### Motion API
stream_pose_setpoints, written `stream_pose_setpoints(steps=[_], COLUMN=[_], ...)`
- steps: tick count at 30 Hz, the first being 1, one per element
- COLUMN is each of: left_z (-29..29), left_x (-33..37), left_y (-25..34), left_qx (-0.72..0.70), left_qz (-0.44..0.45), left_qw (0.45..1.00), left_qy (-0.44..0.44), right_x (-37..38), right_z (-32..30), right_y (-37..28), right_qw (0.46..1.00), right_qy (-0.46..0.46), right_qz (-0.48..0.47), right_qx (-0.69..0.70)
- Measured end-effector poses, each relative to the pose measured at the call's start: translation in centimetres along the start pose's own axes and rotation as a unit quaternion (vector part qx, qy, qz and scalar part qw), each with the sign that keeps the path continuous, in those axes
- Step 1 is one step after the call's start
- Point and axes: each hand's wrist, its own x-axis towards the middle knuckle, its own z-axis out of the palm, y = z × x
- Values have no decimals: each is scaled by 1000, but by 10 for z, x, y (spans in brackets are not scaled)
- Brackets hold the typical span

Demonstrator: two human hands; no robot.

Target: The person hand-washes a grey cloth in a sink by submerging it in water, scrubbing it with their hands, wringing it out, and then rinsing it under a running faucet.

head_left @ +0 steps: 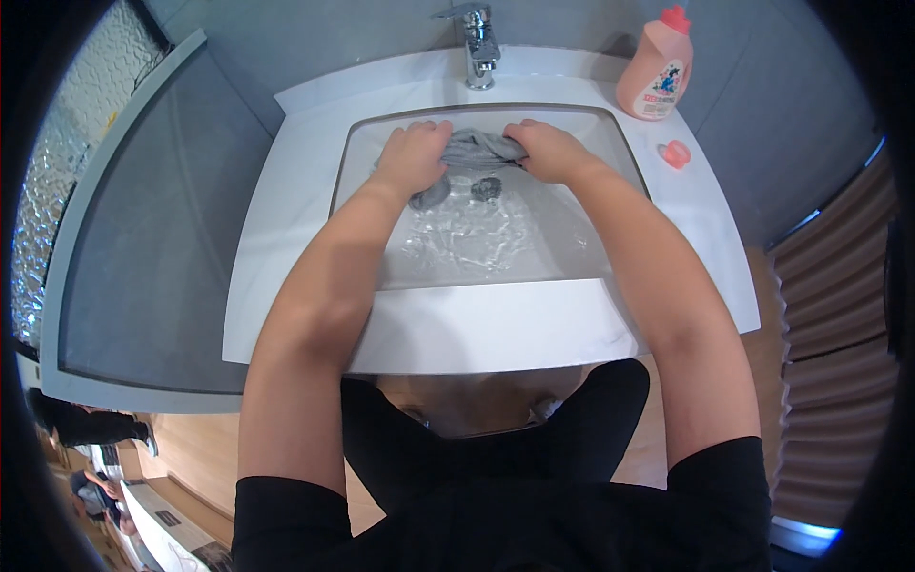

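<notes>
Both my hands grip a wet grey cloth (481, 150), stretched and bunched between them over the far part of the white sink (581, 243). Around its left end my left hand (416, 157) is closed; a darker grey piece hangs below that hand to the water, and I cannot tell if it belongs to the same cloth. At the right end, my right hand (545, 153) pinches the fabric between thumb and fingers. Rippling water (467, 234) lies in the basin, with the dark drain (486, 189) visible just below the cloth. The cloth's exact kind is unclear.
Behind the basin stands a chrome faucet (480, 48). A pink detergent bottle (658, 67) is on the counter's far right corner, with a small pink cap (676, 153) nearer. A grey-framed panel (162, 229) borders the left side; a brown curtain (834, 286) hangs at right.
</notes>
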Motion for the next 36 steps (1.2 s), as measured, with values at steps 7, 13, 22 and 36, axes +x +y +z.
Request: stream_pose_setpoints(steps=[7,13,22,36], left_z=[14,23,5,4], left_x=[-6,-9,3,9], left_y=[17,27,39,47], left_qx=[122,90,-1,-143], left_qz=[96,56,42,-74], left_qw=[986,982,948,767], left_qy=[-61,-159,-316,-621], right_x=[1,-7,3,9], right_z=[10,12,-6,-4], right_y=[-26,-30,-38,-49], right_qw=[988,979,923,695], right_qy=[-104,-177,-363,-675], right_qz=[69,72,111,202], right_qx=[-92,-76,66,144])
